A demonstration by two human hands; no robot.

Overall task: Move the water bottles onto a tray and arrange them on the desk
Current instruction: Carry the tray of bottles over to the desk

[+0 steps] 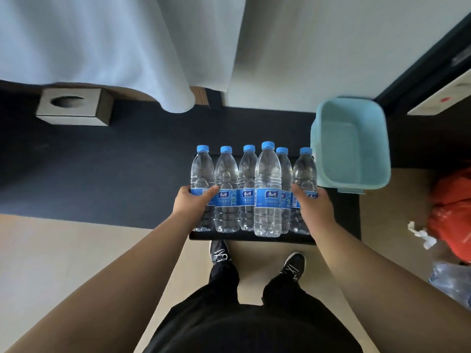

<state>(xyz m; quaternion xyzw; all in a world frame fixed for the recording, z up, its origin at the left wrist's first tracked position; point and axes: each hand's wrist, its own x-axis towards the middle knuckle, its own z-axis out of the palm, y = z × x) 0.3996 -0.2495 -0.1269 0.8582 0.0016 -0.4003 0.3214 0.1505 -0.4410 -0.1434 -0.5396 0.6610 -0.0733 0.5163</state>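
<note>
Several clear water bottles (267,189) with blue caps and blue labels stand upright in a row on a black tray (252,237), which overhangs the front edge of the dark desk (102,174). My left hand (192,202) grips the leftmost bottle (202,174) at its label. My right hand (312,202) grips the rightmost bottle (304,171) at its label. One bottle in the middle stands nearer to me than the others.
A light teal plastic bin (351,146) stands right behind the tray's right end. A tissue box (74,107) sits far left on the desk. White curtains (102,47) hang behind. Red bags (453,212) and crumpled plastic lie on the floor at right. My feet are under the tray.
</note>
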